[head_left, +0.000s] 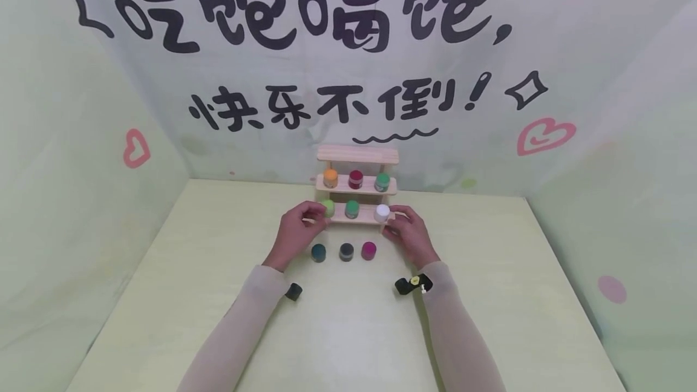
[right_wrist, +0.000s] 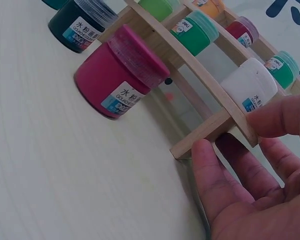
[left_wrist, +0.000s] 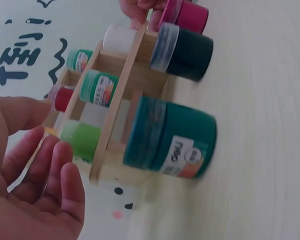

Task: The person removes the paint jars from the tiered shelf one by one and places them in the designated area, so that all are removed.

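A small three-tier wooden rack (head_left: 357, 154) stands against the back wall. Its lower shelf bears a lime-green paint jar (left_wrist: 81, 141), a green paint jar (head_left: 352, 209) and a white paint jar (right_wrist: 250, 86). My left hand (head_left: 296, 225) is beside the lime-green jar at the rack's left end, fingers loosely bent, holding nothing. With thumb on the lower shelf's edge and fingers below, my right hand (head_left: 409, 235) grips the rack's right end. In front stand a teal jar (left_wrist: 175, 137), a dark jar (head_left: 346, 251) and a magenta jar (right_wrist: 120, 72).
On the middle shelf sit an orange jar (head_left: 330, 178), a dark red jar (head_left: 356, 179) and another green jar (head_left: 382, 182). The pale table (head_left: 348, 331) meets a printed cloth wall (head_left: 245, 156) behind the rack. Black wrist cameras hang under both sleeves.
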`<state>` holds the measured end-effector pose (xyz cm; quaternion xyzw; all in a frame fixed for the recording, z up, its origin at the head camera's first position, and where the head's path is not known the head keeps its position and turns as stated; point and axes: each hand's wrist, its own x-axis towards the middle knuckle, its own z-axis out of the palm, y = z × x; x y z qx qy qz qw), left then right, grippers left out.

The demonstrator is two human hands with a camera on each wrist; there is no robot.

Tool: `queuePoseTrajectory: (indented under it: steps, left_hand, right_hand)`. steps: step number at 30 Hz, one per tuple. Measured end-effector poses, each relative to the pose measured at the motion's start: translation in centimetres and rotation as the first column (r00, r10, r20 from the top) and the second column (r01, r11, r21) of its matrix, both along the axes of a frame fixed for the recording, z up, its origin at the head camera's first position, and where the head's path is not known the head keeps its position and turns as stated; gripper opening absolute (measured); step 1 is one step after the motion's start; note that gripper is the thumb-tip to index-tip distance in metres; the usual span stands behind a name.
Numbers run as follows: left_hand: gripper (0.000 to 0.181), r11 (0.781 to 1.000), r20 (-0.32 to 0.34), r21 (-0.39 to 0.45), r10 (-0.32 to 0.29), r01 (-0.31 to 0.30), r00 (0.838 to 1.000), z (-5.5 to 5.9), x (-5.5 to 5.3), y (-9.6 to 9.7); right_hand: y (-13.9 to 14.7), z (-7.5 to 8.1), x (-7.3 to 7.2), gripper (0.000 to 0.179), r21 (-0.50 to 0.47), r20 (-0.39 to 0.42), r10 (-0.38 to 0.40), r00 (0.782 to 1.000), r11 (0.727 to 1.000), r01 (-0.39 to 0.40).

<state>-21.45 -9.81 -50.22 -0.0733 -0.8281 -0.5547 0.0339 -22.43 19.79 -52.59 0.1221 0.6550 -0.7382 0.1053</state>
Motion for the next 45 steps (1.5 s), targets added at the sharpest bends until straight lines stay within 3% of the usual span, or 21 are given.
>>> queuePoseTrajectory:
  steps: [6, 13, 22, 27, 32, 36, 45]
  left_hand:
    - [0.026, 0.996, 0.041, 0.017, 0.087, -0.088, 0.995, -0.8, -0.8, -1.0]
    - [0.031, 0.991, 0.132, 0.018, 0.126, -0.129, 0.983, -1.8, -1.8, -1.4]
    - [0.039, 0.989, 0.25, 0.088, 0.092, -0.117, 0.964, -2.4, -2.4, -1.1]
    - [0.042, 0.983, 0.27, 0.144, 0.075, -0.118, 0.96, -2.6, -2.8, -0.9]
    - [0.036, 0.98, 0.278, 0.159, 0.072, -0.12, 0.958, -2.5, -2.9, -0.8]
    - [0.034, 0.979, 0.295, 0.162, 0.072, -0.124, 0.953, -2.3, -2.9, -0.6]
    - [0.036, 0.977, 0.319, 0.184, 0.041, -0.104, 0.947, -2.2, -2.8, -0.7]
  right_hand:
    - [0.0, -0.2, 0.2, 0.038, 0.006, 0.0, 0.003, 1.0, 1.0, -0.003]
    - [0.0, -0.2, 0.3, 0.038, -0.002, -0.01, 0.003, 1.0, 1.0, -0.003]
    - [0.1, -0.3, 0.2, 0.038, -0.023, -0.025, -0.004, 1.0, 1.0, 0.004]
    - [0.1, -0.5, 0.2, 0.039, -0.029, -0.049, -0.004, 0.999, 1.0, 0.003]
    - [0.3, -0.7, 0.2, 0.043, 0.087, -0.101, 0.008, 0.995, 0.996, 0.0]
    - [0.6, -0.6, 0.3, 0.044, 0.228, -0.136, 0.029, 0.99, 0.974, 0.003]
    - [1.6, 1.0, 0.8, 0.038, 0.375, -0.241, 0.065, 0.968, 0.927, 0.031]
